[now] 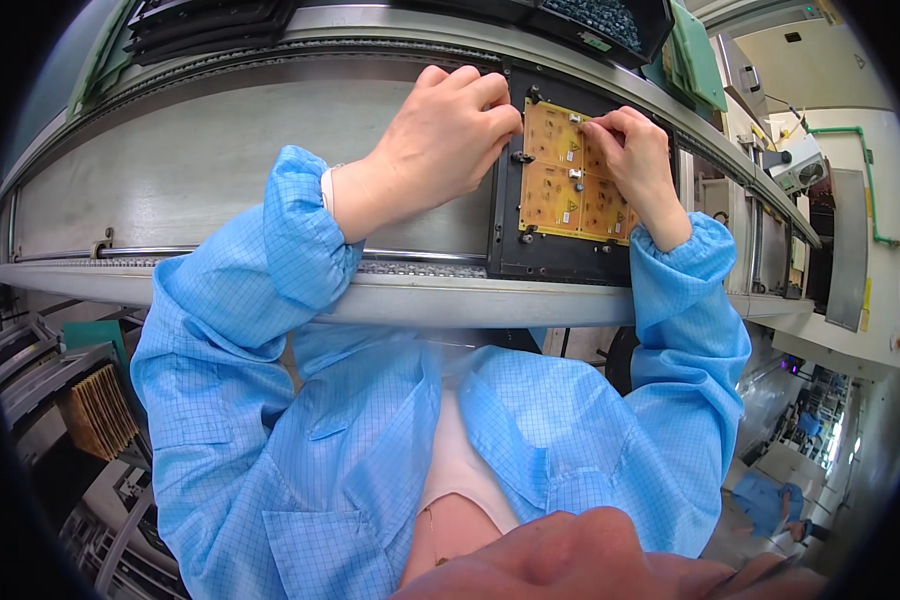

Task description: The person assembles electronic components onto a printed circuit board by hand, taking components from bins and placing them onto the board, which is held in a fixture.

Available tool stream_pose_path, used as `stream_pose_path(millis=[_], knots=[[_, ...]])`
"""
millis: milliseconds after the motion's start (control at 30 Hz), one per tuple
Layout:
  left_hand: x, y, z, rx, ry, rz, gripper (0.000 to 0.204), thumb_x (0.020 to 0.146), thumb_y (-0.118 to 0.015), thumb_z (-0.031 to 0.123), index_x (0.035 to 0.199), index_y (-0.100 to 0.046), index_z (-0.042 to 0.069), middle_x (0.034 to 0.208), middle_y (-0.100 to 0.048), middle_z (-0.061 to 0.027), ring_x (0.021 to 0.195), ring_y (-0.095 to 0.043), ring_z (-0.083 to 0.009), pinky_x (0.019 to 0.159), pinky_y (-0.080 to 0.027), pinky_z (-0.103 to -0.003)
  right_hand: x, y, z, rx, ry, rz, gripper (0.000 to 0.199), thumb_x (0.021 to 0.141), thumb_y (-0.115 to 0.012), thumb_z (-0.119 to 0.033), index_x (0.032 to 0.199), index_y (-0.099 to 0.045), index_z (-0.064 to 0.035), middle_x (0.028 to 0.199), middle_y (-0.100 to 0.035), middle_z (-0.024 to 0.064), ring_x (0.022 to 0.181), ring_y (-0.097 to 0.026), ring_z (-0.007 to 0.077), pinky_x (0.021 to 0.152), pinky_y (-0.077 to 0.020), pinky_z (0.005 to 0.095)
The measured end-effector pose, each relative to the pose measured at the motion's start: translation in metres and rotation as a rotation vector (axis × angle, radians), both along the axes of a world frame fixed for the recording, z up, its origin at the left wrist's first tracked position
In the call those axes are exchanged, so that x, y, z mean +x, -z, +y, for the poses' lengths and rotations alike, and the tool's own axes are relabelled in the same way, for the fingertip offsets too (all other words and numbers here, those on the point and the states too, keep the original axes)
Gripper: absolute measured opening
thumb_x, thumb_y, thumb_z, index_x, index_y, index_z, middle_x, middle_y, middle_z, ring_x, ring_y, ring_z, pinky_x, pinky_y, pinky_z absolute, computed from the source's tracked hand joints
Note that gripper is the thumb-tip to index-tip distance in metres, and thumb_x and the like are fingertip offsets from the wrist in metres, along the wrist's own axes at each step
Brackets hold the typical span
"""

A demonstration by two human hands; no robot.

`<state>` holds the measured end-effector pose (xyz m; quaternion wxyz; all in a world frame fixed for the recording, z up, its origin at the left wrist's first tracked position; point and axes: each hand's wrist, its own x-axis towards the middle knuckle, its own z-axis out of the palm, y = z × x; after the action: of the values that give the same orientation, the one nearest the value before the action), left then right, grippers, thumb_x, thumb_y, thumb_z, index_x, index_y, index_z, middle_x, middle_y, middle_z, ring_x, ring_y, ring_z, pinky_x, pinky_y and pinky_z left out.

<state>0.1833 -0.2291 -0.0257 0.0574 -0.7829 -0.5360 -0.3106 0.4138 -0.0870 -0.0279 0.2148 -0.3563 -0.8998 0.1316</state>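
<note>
A yellow-orange circuit board panel [548, 205] sits in a black carrier frame [508, 225] on the conveyor line. My right hand [638, 165] reaches over the panel's upper right part, thumb and forefinger pinched at a small white component [575, 118] near its top. Lower on the panel stands a second white component, with a small blue-grey part [578, 187] just below it. My left hand [435, 130] hovers by the carrier's left edge, fingers curled together; whatever they hold is hidden. Dark clamps [523, 157] line the panel's edge.
Beyond the far rail stands a black bin [610, 25] of small dark-blue parts, with green sheets [698, 60] beside it. Black trays [205, 25] are stacked at far left. The metal near rail [400, 298] runs before me. Another person in blue [765, 503] is at lower right.
</note>
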Motion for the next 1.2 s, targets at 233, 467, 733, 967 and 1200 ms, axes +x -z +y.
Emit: stream_pose_path(millis=[233, 467, 733, 967, 1200], knots=[[-0.002, 0.005, 0.001, 0.011, -0.008, 0.018, 0.006, 0.085, -0.067, 0.014, 0.089, -0.069, 0.011, 0.095, -0.06, -0.0025, 0.092, -0.056, -0.0214, 0.081, -0.042, -0.037, -0.002, -0.001, -0.002, 0.026, -0.005, -0.046, 0.018, 0.088, -0.073, -0.017, 0.089, -0.074, 0.0005, 0.082, -0.067, 0.0138, 0.071, -0.066, 0.0283, 0.065, -0.0515, 0.0358], [-0.004, 0.007, -0.001, -0.001, 0.015, 0.059, 0.008, 0.084, -0.068, 0.014, 0.091, -0.068, 0.011, 0.095, -0.06, -0.0023, 0.092, -0.056, -0.0213, 0.081, -0.043, -0.037, -0.007, -0.002, -0.005, 0.147, -0.023, -0.12, 0.014, 0.087, -0.072, -0.014, 0.09, -0.075, -0.0004, 0.083, -0.067, 0.0136, 0.076, -0.066, 0.0304, 0.07, -0.0528, 0.0382], [-0.001, 0.003, -0.004, -0.123, 0.315, 0.052, 0.018, 0.077, -0.068, 0.006, 0.094, -0.068, 0.011, 0.099, -0.058, -0.003, 0.097, -0.055, -0.0217, 0.083, -0.044, -0.036, -0.004, -0.006, -0.005, 0.213, -0.053, -0.113, 0.014, 0.087, -0.071, -0.014, 0.091, -0.075, -0.0013, 0.083, -0.066, 0.0134, 0.078, -0.066, 0.0311, 0.072, -0.0531, 0.039], [-0.005, 0.008, -0.008, -0.148, 0.363, 0.084, 0.025, 0.071, -0.067, 0.002, 0.094, -0.07, 0.013, 0.101, -0.056, -0.0033, 0.099, -0.054, -0.0221, 0.083, -0.044, -0.037, 0.006, 0.003, -0.005, 0.11, -0.148, 0.013, 0.01, 0.089, -0.067, -0.006, 0.098, -0.07, -0.0022, 0.088, -0.064, 0.0144, 0.079, -0.065, 0.0315, 0.069, -0.0521, 0.0364], [-0.036, 0.003, -0.025, -0.165, 0.289, 0.112, 0.03, 0.065, -0.067, 0.001, 0.09, -0.072, 0.015, 0.098, -0.056, -0.0024, 0.097, -0.055, -0.0213, 0.082, -0.043, -0.036, 0.017, -0.034, -0.003, -0.012, -0.029, 0.289, 0.013, 0.096, -0.064, -0.009, 0.104, -0.071, -0.0013, 0.083, -0.068, 0.0078, 0.072, -0.062, 0.0114, 0.064, -0.0483, 0.0255]])
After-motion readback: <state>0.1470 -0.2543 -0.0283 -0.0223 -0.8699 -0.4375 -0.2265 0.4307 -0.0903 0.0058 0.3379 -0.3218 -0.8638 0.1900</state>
